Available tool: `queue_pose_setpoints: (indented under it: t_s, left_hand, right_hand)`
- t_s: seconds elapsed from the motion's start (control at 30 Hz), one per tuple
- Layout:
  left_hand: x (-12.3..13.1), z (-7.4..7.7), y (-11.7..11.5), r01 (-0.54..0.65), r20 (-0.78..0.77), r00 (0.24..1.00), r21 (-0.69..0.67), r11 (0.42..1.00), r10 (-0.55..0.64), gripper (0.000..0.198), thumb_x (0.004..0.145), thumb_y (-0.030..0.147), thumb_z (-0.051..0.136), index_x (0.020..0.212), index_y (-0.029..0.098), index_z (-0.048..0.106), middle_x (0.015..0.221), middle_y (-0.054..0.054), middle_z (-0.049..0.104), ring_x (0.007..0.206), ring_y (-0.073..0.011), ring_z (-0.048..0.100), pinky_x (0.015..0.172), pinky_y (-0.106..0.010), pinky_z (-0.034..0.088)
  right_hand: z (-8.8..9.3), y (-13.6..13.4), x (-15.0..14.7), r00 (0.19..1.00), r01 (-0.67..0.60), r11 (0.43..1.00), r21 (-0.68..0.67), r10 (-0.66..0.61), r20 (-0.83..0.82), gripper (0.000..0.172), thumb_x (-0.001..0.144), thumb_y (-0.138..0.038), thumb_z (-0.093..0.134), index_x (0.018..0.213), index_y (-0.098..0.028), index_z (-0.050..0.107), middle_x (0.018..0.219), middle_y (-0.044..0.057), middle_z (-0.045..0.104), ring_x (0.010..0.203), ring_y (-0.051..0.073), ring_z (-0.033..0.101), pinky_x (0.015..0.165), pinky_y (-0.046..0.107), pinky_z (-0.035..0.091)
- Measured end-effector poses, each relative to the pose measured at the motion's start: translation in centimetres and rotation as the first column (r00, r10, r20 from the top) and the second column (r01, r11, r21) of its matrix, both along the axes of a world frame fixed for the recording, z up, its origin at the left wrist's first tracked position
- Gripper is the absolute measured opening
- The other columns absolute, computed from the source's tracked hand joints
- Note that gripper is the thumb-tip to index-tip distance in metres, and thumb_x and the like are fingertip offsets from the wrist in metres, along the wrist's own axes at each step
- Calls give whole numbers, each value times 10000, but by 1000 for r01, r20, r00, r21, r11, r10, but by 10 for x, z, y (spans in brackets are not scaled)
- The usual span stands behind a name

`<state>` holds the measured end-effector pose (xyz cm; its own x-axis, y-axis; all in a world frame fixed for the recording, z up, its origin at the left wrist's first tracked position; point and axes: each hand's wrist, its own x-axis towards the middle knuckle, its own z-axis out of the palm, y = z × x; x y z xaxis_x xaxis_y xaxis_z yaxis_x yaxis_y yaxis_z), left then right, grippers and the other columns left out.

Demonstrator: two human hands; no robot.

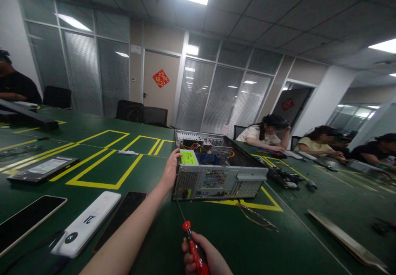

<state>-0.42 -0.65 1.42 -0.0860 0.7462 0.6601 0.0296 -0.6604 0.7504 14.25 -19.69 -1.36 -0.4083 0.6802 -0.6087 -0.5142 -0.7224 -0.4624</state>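
Observation:
An opened computer case [229, 180] lies on its side on the green table, its rear panel facing me. Inside it show coloured wires and a power supply [188, 157] with a bright yellow-green label. My left hand [170, 168] grips the left edge of the case, fingers over the top rim near that label. My right hand [204, 252] is closed around the red and black handle of a screwdriver [193, 246]. The screwdriver's shaft points up at the lower left corner of the rear panel; whether its tip touches a screw, I cannot tell.
Left of my arm lie a hard drive [45, 168], a white power bank [88, 221] and two dark phones, one a black-screened phone [29, 221]. A cable bundle [284, 176], thin wires [256, 217] and a metal strip [343, 238] lie to the right. Several people sit around the table.

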Motion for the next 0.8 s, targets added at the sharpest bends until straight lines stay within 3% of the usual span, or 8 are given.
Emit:
queue_pose_setpoints:
  t_s: [0.2, 0.37, 0.47, 0.6, 0.8]
  left_hand:
    - [0, 0, -1, 3, 3, 1000, 2, 1000, -3, 459, 948, 570, 301, 1056, 262, 624, 1435, -56, 500, 1381, -230, 414, 1183, -436, 284]
    - [0, -1, -1, -7, -27, 1000, 16, 1000, 7, 486, 957, 563, 281, 1080, 233, 617, 1444, -70, 490, 1374, -228, 421, 1189, -443, 271]
    - [-1, -1, 0, 1, -19, 1000, 27, 1000, 0, 482, 957, 561, 283, 1073, 236, 618, 1444, -72, 489, 1376, -226, 419, 1192, -434, 268]
    - [-1, -2, 1, 12, -4, 1000, 21, 1000, -12, 467, 953, 556, 295, 1068, 246, 625, 1447, -68, 486, 1378, -225, 416, 1192, -426, 271]
    - [-1, -2, 1, 17, -6, 1000, 13, 1000, -17, 450, 954, 549, 296, 1069, 261, 622, 1448, -57, 486, 1380, -225, 414, 1191, -437, 272]
  right_hand:
    - [-2, 1, 1, 1000, -16, 1000, 14, 15, 19, 352, 921, -406, 509, 820, -105, 663, 591, 7, 595, 424, 50, 468, 389, 123, 287]
    - [-2, -5, -1, 993, -107, 969, 223, 94, 68, 384, 729, -482, 732, 836, -118, 673, 511, -29, 570, 384, 50, 441, 396, 149, 285]
    - [10, -7, 2, 999, 42, 944, 329, -46, 7, 563, 533, -565, 837, 880, -155, 667, 523, -63, 574, 345, 41, 379, 346, 167, 205]
    - [27, -7, 9, 962, 263, 908, 326, -273, -14, 641, 443, -558, 877, 894, -160, 657, 540, -77, 565, 359, 18, 331, 336, 150, 130]
    - [30, -6, 11, 957, 282, 908, 310, -290, -20, 611, 507, -518, 865, 939, -148, 642, 558, -70, 561, 381, 20, 328, 342, 144, 138]
